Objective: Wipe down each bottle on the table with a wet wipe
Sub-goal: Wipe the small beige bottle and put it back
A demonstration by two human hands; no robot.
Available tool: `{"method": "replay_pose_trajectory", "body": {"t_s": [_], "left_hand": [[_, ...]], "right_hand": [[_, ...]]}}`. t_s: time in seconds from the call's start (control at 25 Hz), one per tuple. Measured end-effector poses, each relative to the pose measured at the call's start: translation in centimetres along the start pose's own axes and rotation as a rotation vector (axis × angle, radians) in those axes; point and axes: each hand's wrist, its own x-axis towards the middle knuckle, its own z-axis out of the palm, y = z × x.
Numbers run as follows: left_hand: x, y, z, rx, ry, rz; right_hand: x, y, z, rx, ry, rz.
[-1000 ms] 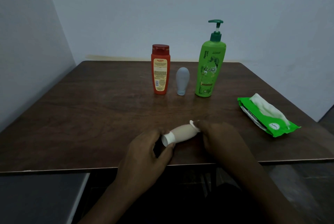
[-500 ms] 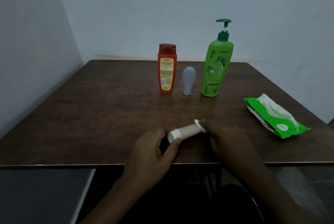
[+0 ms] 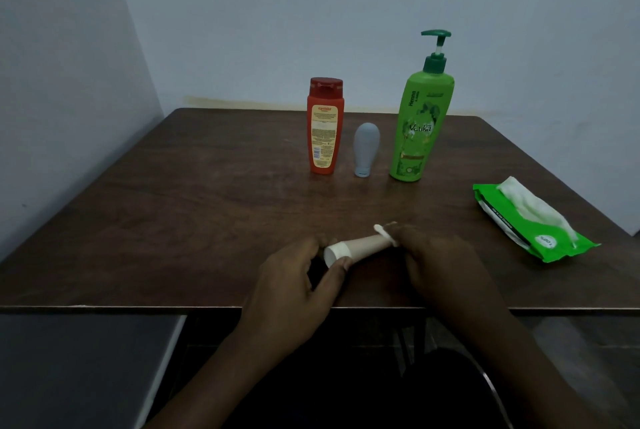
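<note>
A small beige tube bottle (image 3: pixel 363 246) with a white cap lies sideways just above the table's front edge. My left hand (image 3: pixel 298 276) pinches its white cap end. My right hand (image 3: pixel 440 262) grips the other end through a white wet wipe (image 3: pixel 384 231), of which only a small corner shows. Farther back stand an orange bottle (image 3: pixel 325 127), a small grey tube bottle (image 3: pixel 365 149) on its cap, and a tall green pump bottle (image 3: pixel 420 120).
A green pack of wet wipes (image 3: pixel 530 220) lies at the right of the brown table (image 3: pixel 173 203), with a wipe sticking out of its top. Walls close in at the left and behind. A dark surface sits below the table's front left.
The view has shifted left, so everything sits farther right in frame. My hands keep their hold on the beige bottle; the right hand with the wipe sits slightly farther from the cap.
</note>
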Motion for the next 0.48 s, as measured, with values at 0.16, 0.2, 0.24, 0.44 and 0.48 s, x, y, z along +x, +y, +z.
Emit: {"method": "replay_pose_trajectory", "body": {"t_s": [0.16, 0.2, 0.24, 0.44, 0.48], "left_hand": [[0.1, 0.0, -0.1, 0.005, -0.038, 0.040], [0.2, 0.0, -0.2, -0.003, -0.042, 0.046], [0.2, 0.0, -0.3, -0.008, -0.051, 0.054], [0.2, 0.2, -0.7, -0.036, -0.075, 0.081], [0.2, 0.2, -0.7, -0.033, -0.067, 0.082]], "right_hand": [[-0.9, -0.9, -0.1, -0.008, 0.014, -0.016], [-1.0, -1.1, -0.4, 0.016, 0.032, -0.012], [-0.9, -1.1, -0.5, 0.032, 0.055, -0.013], [-1.6, -1.6, 1.2, -0.035, -0.030, -0.127], [-1.8, -1.6, 1.4, -0.040, -0.048, -0.147]]}}
